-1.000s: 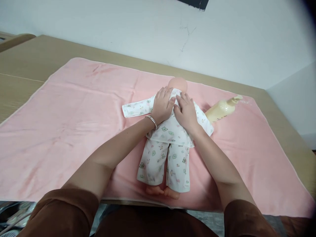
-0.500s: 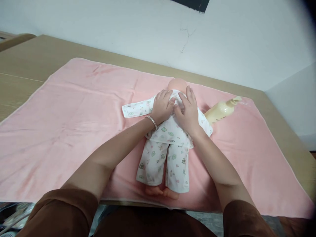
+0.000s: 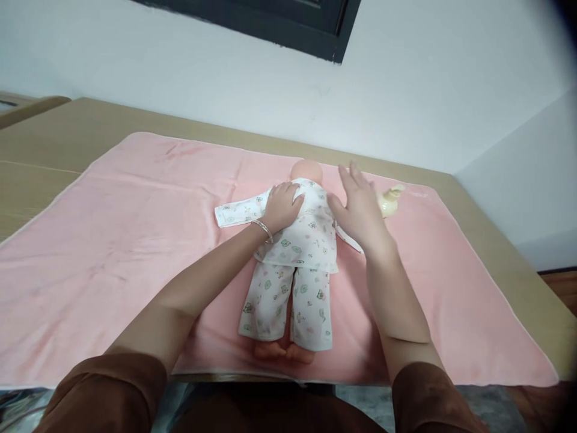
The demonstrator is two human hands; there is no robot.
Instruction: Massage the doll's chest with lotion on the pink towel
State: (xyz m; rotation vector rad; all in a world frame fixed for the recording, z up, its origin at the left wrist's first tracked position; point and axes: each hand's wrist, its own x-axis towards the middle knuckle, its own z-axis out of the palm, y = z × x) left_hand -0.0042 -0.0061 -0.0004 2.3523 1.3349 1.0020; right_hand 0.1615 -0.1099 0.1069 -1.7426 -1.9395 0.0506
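Observation:
A baby doll (image 3: 311, 234) in a white printed top and matching trousers (image 3: 270, 300) lies on a pink blanket (image 3: 135, 240), its feet toward me. My left hand (image 3: 283, 207) rests flat on the upper part of the top, fingers stretched out. To the right of the doll's chest, my right hand (image 3: 358, 207) is raised with its fingers extended and nothing in it. Behind that hand a pale yellow pump bottle (image 3: 390, 203) lies partly hidden. One sleeve (image 3: 238, 210) stretches out to the left; the other is partly covered by my right hand.
The blanket covers much of a wooden table (image 3: 478, 210). A white wall (image 3: 225, 84) with a dark frame (image 3: 270, 27) rises behind it. At the far left is a curved wooden edge (image 3: 36, 108).
My right hand has lifted off the doll's top and moved to the right. My left hand stays on the top. The view has tilted up, showing more of the dark frame.

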